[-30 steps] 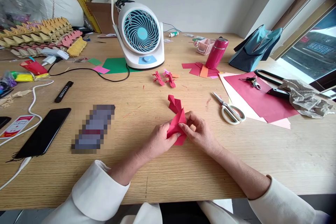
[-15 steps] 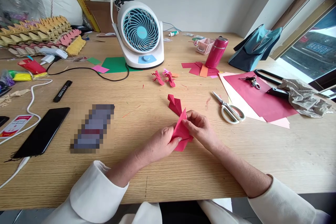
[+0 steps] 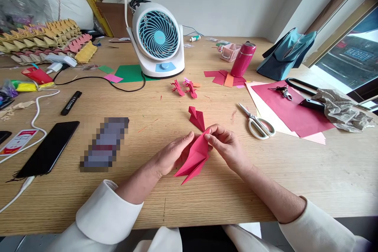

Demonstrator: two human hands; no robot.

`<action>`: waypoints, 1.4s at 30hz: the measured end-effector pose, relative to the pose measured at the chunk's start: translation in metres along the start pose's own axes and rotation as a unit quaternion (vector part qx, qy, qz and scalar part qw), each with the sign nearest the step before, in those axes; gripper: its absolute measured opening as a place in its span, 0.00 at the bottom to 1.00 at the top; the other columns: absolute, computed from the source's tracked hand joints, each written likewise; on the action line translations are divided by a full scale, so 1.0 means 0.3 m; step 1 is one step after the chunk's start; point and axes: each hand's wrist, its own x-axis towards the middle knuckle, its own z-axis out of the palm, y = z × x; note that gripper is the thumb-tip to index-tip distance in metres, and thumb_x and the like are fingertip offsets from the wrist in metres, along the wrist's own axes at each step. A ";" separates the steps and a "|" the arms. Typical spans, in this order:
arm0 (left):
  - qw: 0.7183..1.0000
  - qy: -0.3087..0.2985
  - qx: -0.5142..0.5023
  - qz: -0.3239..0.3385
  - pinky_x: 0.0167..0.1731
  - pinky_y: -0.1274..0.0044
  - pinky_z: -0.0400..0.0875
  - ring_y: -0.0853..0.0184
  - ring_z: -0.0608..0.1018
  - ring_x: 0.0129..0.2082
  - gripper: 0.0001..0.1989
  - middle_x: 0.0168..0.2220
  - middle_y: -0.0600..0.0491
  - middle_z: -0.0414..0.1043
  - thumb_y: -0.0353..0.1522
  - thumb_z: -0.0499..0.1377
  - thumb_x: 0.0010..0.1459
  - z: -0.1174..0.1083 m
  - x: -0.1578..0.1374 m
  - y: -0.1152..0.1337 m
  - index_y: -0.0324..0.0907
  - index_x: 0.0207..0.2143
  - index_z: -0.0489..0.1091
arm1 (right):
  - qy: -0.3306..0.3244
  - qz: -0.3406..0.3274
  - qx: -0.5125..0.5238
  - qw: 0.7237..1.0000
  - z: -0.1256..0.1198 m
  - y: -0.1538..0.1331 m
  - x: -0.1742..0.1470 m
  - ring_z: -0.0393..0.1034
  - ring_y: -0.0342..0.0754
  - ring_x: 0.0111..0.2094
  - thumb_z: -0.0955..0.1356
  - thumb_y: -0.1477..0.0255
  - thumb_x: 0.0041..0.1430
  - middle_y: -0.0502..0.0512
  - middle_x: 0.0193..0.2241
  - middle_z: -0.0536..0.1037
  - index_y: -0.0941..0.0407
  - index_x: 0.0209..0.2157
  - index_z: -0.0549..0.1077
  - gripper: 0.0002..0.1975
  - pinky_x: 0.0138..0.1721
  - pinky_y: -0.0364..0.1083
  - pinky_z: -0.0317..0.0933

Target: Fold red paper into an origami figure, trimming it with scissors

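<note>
Between my hands is a folded piece of red paper [image 3: 195,154], its two pointed flaps spread toward the table's front edge. My right hand [image 3: 226,145] pinches its upper corner between thumb and forefinger. On the paper's other side, my left hand [image 3: 174,151] is open, with the thumb raised off the sheet; its fingers are partly hidden behind the paper. Just beyond lies another folded red paper piece [image 3: 196,118]. Farther back, two small red folded figures [image 3: 177,88] sit side by side in front of the fan.
Scissors [image 3: 258,123] lie to the right, beside large red sheets [image 3: 291,106] with keys on top. A white fan [image 3: 161,39] and a red flask [image 3: 243,59] stand at the back. A black phone [image 3: 49,147], a blurred-out phone [image 3: 104,145] and a marker [image 3: 71,103] are on the left.
My left thumb has lifted off the paper and the left hand has shifted left. The paper's lower flaps have swung open toward the lower left. My right hand keeps its pinch.
</note>
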 end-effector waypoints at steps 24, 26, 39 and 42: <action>0.996 -0.015 0.092 0.010 0.40 0.76 0.70 0.65 0.78 0.35 0.23 0.35 0.49 0.79 0.49 0.56 0.64 0.015 0.002 -0.005 0.37 0.39 0.74 | 0.003 -0.080 -0.157 0.984 -0.012 0.016 -0.010 0.64 0.42 0.24 0.69 0.63 0.63 0.48 0.24 0.71 0.55 0.35 0.70 0.10 0.27 0.42 0.61; 0.995 -0.017 0.098 0.018 0.40 0.77 0.70 0.66 0.78 0.36 0.22 0.34 0.49 0.79 0.48 0.56 0.64 0.017 0.004 -0.005 0.37 0.38 0.74 | 0.009 -0.083 -0.162 0.983 -0.015 0.016 -0.010 0.65 0.42 0.25 0.69 0.62 0.63 0.49 0.26 0.71 0.55 0.34 0.71 0.10 0.28 0.43 0.61; 0.992 0.017 0.122 0.003 0.41 0.76 0.70 0.66 0.78 0.35 0.20 0.33 0.49 0.78 0.47 0.59 0.62 0.021 -0.001 -0.013 0.36 0.37 0.75 | 0.037 -0.091 -0.183 0.978 -0.012 -0.011 -0.012 0.66 0.45 0.28 0.69 0.58 0.63 0.52 0.26 0.74 0.55 0.30 0.73 0.15 0.32 0.44 0.62; 0.994 0.021 0.110 0.008 0.42 0.76 0.69 0.66 0.78 0.36 0.19 0.33 0.49 0.78 0.44 0.60 0.63 0.021 0.000 -0.018 0.36 0.36 0.76 | 0.028 -0.088 -0.172 0.981 -0.015 -0.003 -0.009 0.67 0.45 0.29 0.68 0.60 0.64 0.52 0.28 0.75 0.55 0.32 0.74 0.13 0.32 0.44 0.63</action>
